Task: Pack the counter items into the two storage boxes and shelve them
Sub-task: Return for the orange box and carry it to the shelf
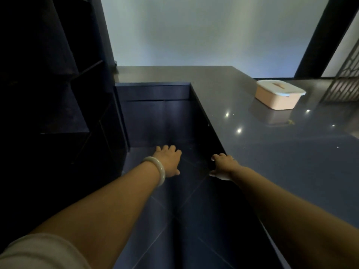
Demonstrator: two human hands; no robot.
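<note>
**Storage box** (277, 97): peach body, white lid seated on top with a small tab at its centre. It stands on the worktop (252, 152) in the far right part, well back from the inner edge that borders the aisle. Only one box is in view, and no loose items show on the worktop.

**Left hand** (168, 162): it reaches forward and low over the tiled floor (184, 220) with fingers loosely spread, holding nothing. A pale bangle (157, 168) sits on the wrist.

**Right hand** (223, 165): it is at the worktop's inner edge with fingers curled. A pale patch shows beneath it, and I cannot tell whether it grips anything.

**Shelving** (64, 84): a dark unit on the left side of the aisle, its contents too dim to read.

**Relation:** the box lies ahead and to the right of the right hand, well apart from it, and farther still from the left hand.

**Step in hand (judged):** fetching this closed box for shelving.

**Handling advice:**
- Bring both hands up and across to the box.
- Take it by opposite sides under the lid rim.
- Lift it rather than slide it on the glossy top.
- Keep it level, since the lid may only be resting.
</note>
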